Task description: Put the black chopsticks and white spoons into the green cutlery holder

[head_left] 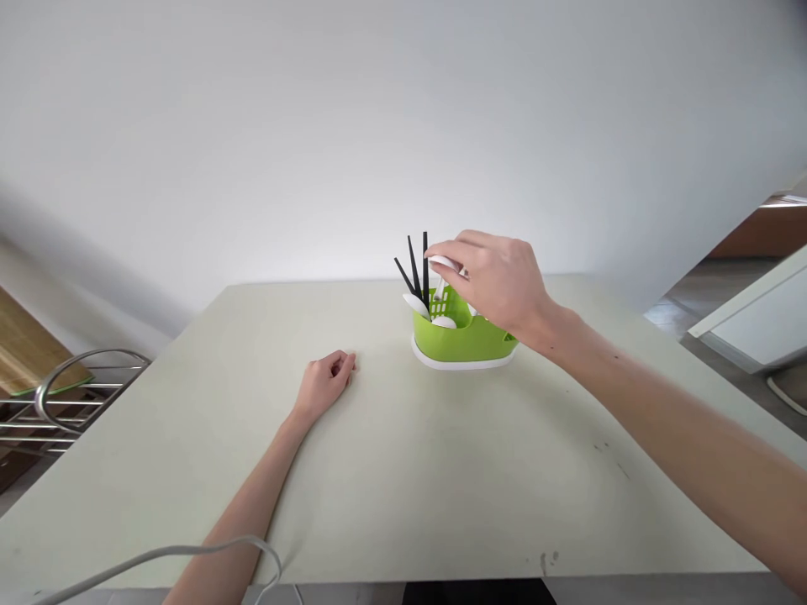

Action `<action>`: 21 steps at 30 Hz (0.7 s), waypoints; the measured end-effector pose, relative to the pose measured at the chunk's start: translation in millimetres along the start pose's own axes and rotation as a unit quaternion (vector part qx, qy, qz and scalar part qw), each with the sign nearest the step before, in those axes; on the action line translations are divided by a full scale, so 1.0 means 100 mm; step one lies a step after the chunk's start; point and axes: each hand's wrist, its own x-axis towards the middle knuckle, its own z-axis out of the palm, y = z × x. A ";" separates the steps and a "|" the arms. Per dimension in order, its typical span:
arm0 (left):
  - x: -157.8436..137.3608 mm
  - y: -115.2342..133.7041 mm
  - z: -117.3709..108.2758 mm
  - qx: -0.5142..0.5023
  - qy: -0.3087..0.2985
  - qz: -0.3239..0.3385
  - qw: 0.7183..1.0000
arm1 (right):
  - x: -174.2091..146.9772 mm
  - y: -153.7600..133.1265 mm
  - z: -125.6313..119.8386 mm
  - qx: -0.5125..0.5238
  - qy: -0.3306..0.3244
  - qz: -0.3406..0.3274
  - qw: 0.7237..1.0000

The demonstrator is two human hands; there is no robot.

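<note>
My right hand (498, 273) pinches a white spoon (444, 263) by its bowl end, the handle pointing down into a green cutlery holder (463, 340). That holder has slotted walls and stands on a white base (441, 365). Several black chopsticks (414, 267) lean up out of its left part. Beside them, another white spoon (416, 306) rests with its bowl at the rim, and a further white spoon bowl (444, 322) shows at the front. My hand hides part of the holder's right side. My left hand (326, 380) lies on the table, loosely curled, with nothing visible in it.
The pale table (391, 470) meets a white wall (378, 151) at the back. A grey cable (170, 551) crosses over my left forearm. A metal rack (69, 395) with a wooden board (38, 344) stands off the left edge. White furniture (756, 311) is at right.
</note>
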 end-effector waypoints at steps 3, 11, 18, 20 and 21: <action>0.00 -0.01 0.00 -0.001 -0.005 0.000 1.000 | -0.04 -0.04 0.11 -0.044 -0.043 0.002 0.998; 0.01 -0.03 0.02 -0.002 -0.006 0.000 1.000 | -0.15 -0.23 0.22 -0.081 -0.150 0.005 0.985; 0.01 -0.03 0.02 -0.003 -0.007 -0.001 1.000 | -0.20 -0.36 0.28 -0.100 -0.194 0.055 0.974; 0.01 -0.04 0.02 -0.002 -0.006 -0.001 1.000 | -0.22 -0.40 0.29 -0.111 -0.222 0.072 0.966; 0.01 -0.04 0.02 -0.002 -0.006 -0.003 1.000 | -0.23 -0.42 0.29 -0.115 -0.236 0.078 0.962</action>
